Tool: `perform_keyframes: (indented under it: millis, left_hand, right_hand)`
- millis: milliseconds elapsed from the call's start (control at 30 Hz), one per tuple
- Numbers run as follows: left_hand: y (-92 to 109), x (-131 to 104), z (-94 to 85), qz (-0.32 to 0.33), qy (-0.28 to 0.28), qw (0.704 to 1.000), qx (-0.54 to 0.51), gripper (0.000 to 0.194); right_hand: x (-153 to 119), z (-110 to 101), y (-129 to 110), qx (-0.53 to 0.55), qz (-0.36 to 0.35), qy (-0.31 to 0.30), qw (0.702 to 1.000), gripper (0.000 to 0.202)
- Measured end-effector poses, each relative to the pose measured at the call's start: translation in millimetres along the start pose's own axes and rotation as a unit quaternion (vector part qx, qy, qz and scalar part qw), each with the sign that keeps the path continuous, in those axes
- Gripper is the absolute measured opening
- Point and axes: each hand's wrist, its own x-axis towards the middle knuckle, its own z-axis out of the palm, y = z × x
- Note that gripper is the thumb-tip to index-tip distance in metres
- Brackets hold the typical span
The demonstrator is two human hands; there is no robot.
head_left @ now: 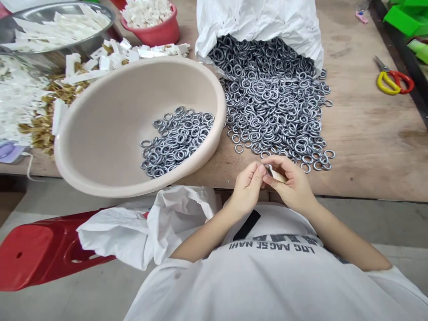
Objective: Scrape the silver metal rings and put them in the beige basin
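My left hand [248, 186] and my right hand [294, 185] meet at the table's front edge. In my right hand is a small tool with a pale handle [278, 176], its dark end pointing toward my left fingers. The fingers of my left hand are pinched at that end; whether they grip a ring there is too small to tell. Just beyond my hands lies a heap of grey metal rings [270, 111], spilling from a white sack [259, 20]. To the left, a large beige basin [100, 120] holds more grey rings [177, 140] on its right side.
Scissors [389, 78] with red and yellow handles lie at the right. A steel bowl [60, 55] and a red bowl [154, 33] with white pieces stand at the back left. Below are a red stool [30, 254] and a white bag [167, 218]. Green bins [406, 20] are at the upper right.
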Motion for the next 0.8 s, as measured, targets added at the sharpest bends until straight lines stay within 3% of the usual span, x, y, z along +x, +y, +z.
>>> perform_keyframes:
  millis: [200,267,400,533,633,800]
  left_hand:
    - [1,-3,11.0,-0.021,-0.017,0.996,-0.082,0.037]
    - [2,-3,12.7,-0.03,-0.038,0.993,-0.106,0.037]
    - [5,-2,13.5,-0.072,-0.042,0.986,-0.148,0.039]
    - [9,-1,13.9,-0.131,0.016,0.973,-0.188,0.04]
    - [10,-1,14.6,-0.146,0.035,0.97,-0.192,0.04]
    - [10,-2,14.4,-0.148,0.012,0.969,-0.197,0.038]
  right_hand:
    - [7,-7,7,0.128,0.061,-0.07,0.987,0.027]
    - [10,-11,10,0.121,0.069,-0.053,0.989,0.027]
    - [5,-18,10,-0.075,-0.025,0.038,0.996,0.036]
    - [-8,-18,5,-0.308,-0.149,0.007,0.94,0.039]
    - [-11,-16,5,-0.378,-0.177,0.009,0.909,0.041]
    - [-10,-14,6,-0.397,-0.171,0.019,0.902,0.045]
